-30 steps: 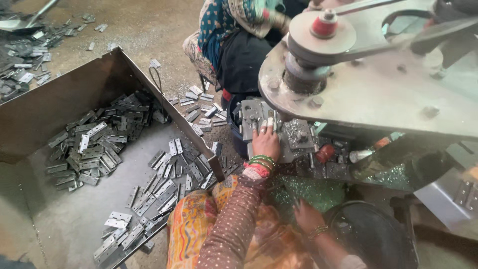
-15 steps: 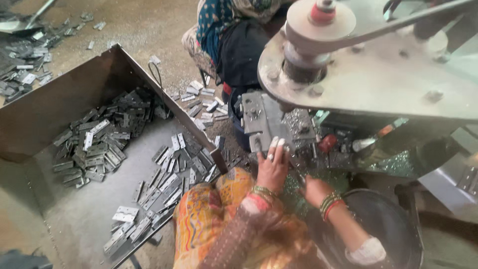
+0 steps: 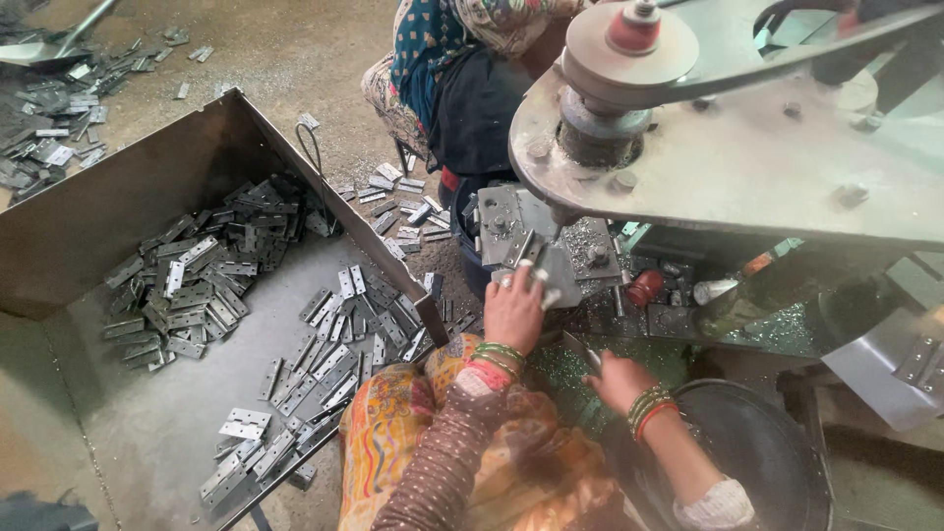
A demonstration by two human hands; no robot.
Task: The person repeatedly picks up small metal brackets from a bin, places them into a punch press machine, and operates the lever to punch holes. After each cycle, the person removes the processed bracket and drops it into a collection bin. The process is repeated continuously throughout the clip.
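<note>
2 hands work at the bed of a metal press (image 3: pixel 728 147). The left hand (image 3: pixel 513 310), bangles at the wrist, rests against the grey die block (image 3: pixel 536 241) under the press wheel, fingers curled around a flat steel hinge leaf (image 3: pixel 536 278); only the leaf's pale edge shows past the fingertips. The right hand (image 3: pixel 618 379), just right of the die block and lower, pinches a thin dark tool (image 3: pixel 580 346); what kind of tool cannot be told. Left of the press stands an open sheet-metal bin (image 3: pixel 118 226) holding many loose hinge leaves (image 3: pixel 197 285). A second person in a patterned shawl (image 3: pixel 442 39) sits beyond the die block.

Handling, as a judgement: the leaf is stiff, light and thin, probably with sharp stamped edges and an oily, slippery face; a hold across its 2 long edges looks the surest.

Against the view 0.5 s ago, the left hand remains at the die block, while the right hand has drawn slightly nearer the body.
</note>
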